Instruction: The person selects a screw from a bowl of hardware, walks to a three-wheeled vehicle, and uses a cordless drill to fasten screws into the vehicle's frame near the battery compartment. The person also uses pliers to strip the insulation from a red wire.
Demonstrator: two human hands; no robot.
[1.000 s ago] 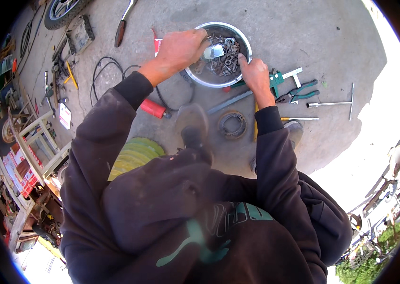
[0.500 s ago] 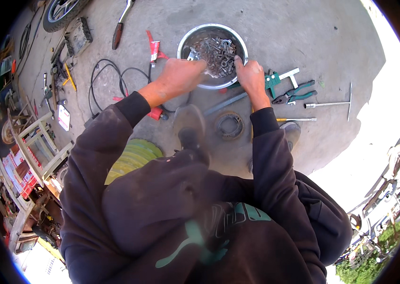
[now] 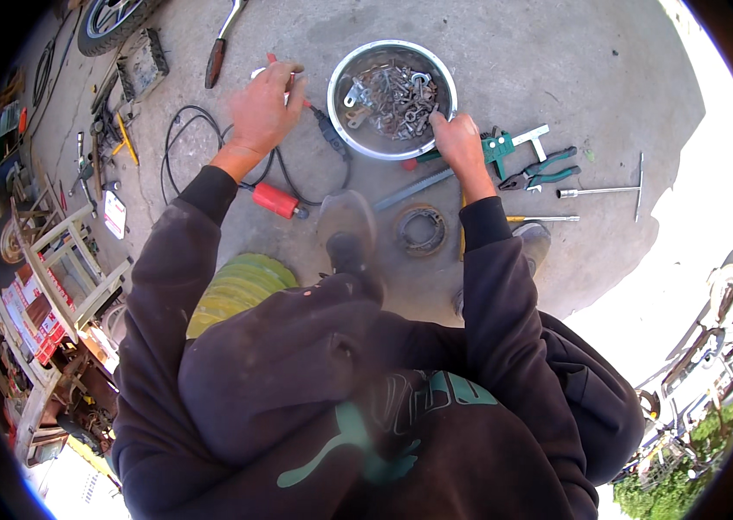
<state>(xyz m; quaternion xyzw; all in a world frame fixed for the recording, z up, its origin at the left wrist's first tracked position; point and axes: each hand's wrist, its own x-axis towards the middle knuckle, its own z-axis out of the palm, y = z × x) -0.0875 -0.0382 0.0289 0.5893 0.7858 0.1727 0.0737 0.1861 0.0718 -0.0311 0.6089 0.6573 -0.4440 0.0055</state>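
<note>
Right hand point(image 3: 456, 139) grips round metal bowl's point(image 3: 365, 146) near rim.

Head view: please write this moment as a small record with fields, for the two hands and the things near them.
place: concrete ground outdoors
left hand: lies left of the bowl, over a red-handled tool and a black cable
right hand: at the near rim of the metal bowl; what it holds cannot be told
bowl content: small metal parts
right of the bowl: green pliers, T-handle wrench
near the feet: round ring part, red cylinder
</note>
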